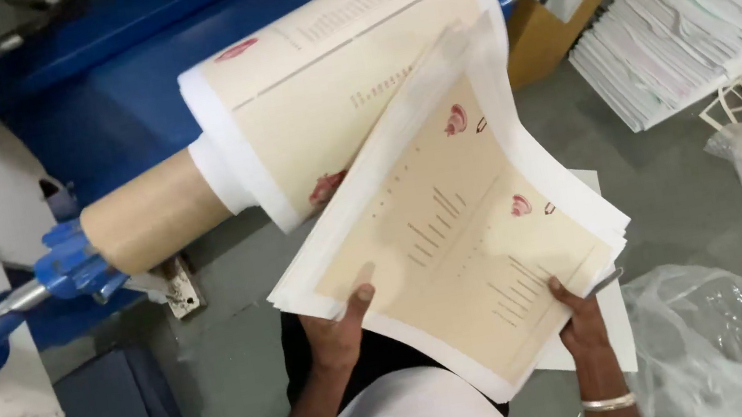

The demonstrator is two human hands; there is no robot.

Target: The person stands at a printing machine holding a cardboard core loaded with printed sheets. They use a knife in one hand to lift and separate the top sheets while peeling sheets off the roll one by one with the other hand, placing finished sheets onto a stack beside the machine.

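Both hands are gripping a thick stack of cream printed paper sheets (453, 225), left hand (335, 328) and right hand (582, 319) pinching its near edge, just below the cream printed paper roll (322, 87) on a blue machine (104, 92).

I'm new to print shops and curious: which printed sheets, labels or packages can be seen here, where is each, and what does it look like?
Stack of cream printed sheets with white margins: centre, held by left hand and right hand; small red emblems, dark text lines.
Cream printed roll on brown cardboard core: upper centre, on blue machine.
Pile of white printed sheets: upper right, fanned edges.
Clear plastic bag: lower right, crumpled.
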